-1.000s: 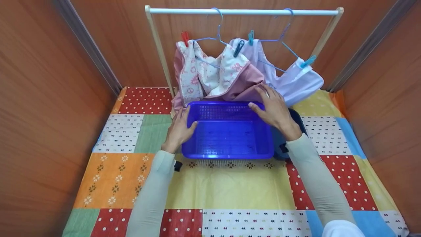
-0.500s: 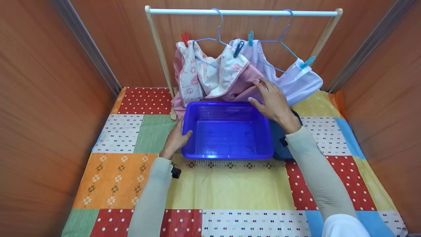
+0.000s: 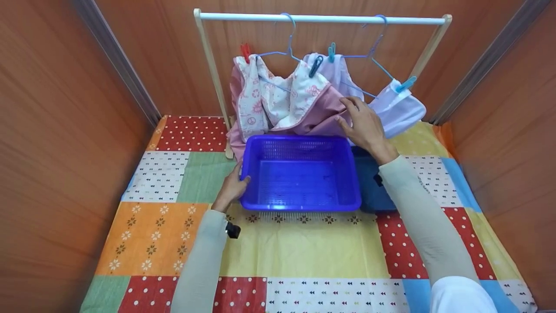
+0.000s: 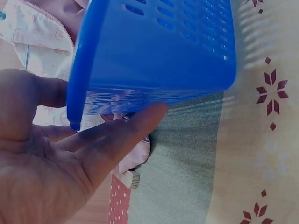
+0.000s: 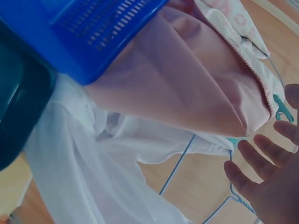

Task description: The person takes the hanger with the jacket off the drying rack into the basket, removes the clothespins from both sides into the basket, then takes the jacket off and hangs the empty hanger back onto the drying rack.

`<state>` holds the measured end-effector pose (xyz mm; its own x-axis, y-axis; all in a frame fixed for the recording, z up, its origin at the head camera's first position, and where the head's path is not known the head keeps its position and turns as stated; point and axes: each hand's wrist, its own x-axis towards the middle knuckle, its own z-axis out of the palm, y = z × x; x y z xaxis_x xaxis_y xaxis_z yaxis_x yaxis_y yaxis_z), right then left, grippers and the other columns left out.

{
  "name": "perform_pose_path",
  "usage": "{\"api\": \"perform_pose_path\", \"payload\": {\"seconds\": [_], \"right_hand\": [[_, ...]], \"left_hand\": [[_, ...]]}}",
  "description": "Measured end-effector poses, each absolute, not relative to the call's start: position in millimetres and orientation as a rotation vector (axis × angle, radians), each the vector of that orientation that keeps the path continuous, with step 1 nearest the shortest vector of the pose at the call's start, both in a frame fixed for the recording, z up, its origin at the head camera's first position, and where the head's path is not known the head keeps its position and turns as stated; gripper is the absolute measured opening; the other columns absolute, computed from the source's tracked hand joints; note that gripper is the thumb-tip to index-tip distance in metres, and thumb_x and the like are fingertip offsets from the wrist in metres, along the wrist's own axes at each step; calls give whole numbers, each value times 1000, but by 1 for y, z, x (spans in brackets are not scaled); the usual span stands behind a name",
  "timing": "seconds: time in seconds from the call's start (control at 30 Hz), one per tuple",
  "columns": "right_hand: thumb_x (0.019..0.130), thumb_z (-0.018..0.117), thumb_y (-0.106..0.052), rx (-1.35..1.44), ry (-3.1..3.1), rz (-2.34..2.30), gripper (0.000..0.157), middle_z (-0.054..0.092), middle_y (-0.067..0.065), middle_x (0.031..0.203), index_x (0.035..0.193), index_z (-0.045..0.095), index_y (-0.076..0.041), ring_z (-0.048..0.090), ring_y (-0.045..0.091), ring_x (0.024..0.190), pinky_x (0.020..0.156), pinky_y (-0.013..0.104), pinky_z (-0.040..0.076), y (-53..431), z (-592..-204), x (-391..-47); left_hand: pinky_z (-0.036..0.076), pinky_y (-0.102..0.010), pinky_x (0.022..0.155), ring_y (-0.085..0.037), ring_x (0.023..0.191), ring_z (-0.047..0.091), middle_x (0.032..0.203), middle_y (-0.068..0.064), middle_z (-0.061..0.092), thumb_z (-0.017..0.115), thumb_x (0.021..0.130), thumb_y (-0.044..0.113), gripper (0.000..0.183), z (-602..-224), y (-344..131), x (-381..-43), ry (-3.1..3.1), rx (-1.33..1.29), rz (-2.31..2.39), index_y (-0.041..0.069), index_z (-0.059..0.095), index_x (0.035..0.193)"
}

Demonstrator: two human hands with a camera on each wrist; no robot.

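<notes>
A blue plastic basket [image 3: 297, 182] with slotted sides stands in front of the rack, its inside bare. My left hand [image 3: 233, 188] grips its left rim, thumb over the edge and fingers along the outer wall; the left wrist view shows this hand [image 4: 60, 149] close. My right hand [image 3: 365, 126] is raised behind the basket's right back corner, fingers spread beside a pink garment [image 3: 323, 111] with white printed lining. In the right wrist view, the fingers of this hand [image 5: 275, 172] hold nothing. Behind the pink garment hangs a white garment [image 3: 399, 108].
A white-barred rack [image 3: 321, 18] carries both garments on blue wire hangers [image 3: 290, 39], with a red clothespin [image 3: 246, 53] and several blue-green ones. A dark teal tub [image 3: 375, 191] sits right of the basket. Patchwork cloth [image 3: 304, 252] covers the surface between wooden panels [image 3: 47, 152].
My left hand has slid down the basket's left side and taken its rim. My right hand has lifted off the basket's back right corner, up toward the garments. The basket stays nearly in place.
</notes>
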<state>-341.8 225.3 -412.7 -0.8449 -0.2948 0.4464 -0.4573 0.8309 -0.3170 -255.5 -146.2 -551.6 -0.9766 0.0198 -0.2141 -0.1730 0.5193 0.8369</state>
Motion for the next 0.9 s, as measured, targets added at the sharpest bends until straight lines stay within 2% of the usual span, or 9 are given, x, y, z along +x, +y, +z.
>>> {"api": "perform_pose_path", "payload": {"seconds": [0.2,0.4,0.77,0.9], "right_hand": [[96,60,-32,544,-2630,681,49,53,14,139,140,52,-10,57,36,120,101,53,45,226,-410,-350],[94,63,-27,533,-2582,766,47,57,16,135,136,55,-6,58,36,119,100,52,45,223,-404,-364],[95,62,-25,526,-2599,783,48,57,18,134,138,53,-5,57,35,122,101,52,46,206,-392,-383],[96,60,-24,499,-2586,843,46,58,17,133,137,54,-5,57,33,121,101,50,46,201,-390,-389]], "left_hand": [[42,-56,108,-40,133,49,148,-27,43,48,99,15,65,-555,-146,-255,2559,-141,1478,10,20,157],[44,-54,105,-39,129,53,145,-27,48,49,99,14,64,-555,-145,-254,2549,-136,1520,10,21,156],[50,-51,98,-35,121,58,141,-24,52,45,100,16,62,-555,-149,-252,2499,-126,1556,20,22,158],[50,-50,97,-33,119,59,140,-23,54,44,99,14,62,-554,-149,-253,2494,-113,1564,20,23,157]]}}
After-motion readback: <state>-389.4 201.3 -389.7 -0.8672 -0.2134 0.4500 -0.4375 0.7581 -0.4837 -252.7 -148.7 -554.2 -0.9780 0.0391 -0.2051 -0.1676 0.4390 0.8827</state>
